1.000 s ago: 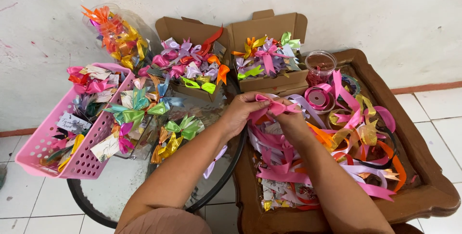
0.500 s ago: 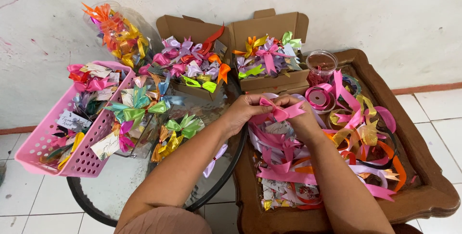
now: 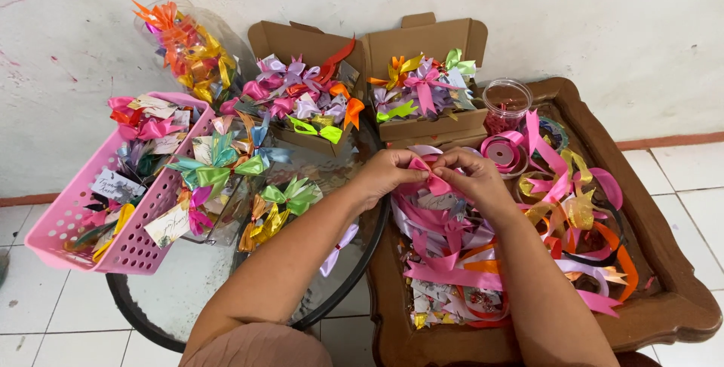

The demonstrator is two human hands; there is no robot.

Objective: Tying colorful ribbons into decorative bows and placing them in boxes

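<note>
Both hands meet above the brown wooden tray (image 3: 671, 291), pinching a small pink ribbon bow (image 3: 431, 178) between the fingertips. My left hand (image 3: 388, 175) holds the bow's left side and my right hand (image 3: 469, 175) its right side. Under them lies a heap of loose ribbon strips (image 3: 483, 254) in pink, orange, gold and lilac. A pink ribbon spool (image 3: 501, 152) lies just beyond my right hand.
Two open cardboard boxes (image 3: 298, 42) (image 3: 437, 35) of finished bows stand at the back. A pink plastic basket (image 3: 132, 242) of bows sits at left on a round glass table (image 3: 188, 291). A clear jar (image 3: 505, 103) stands by the tray; a clear bag of orange bows (image 3: 185, 42) leans on the wall.
My hands have lifted the pink bow slightly and moved it a little away from me, with fingers closing tighter around its middle. The rest stays put.
</note>
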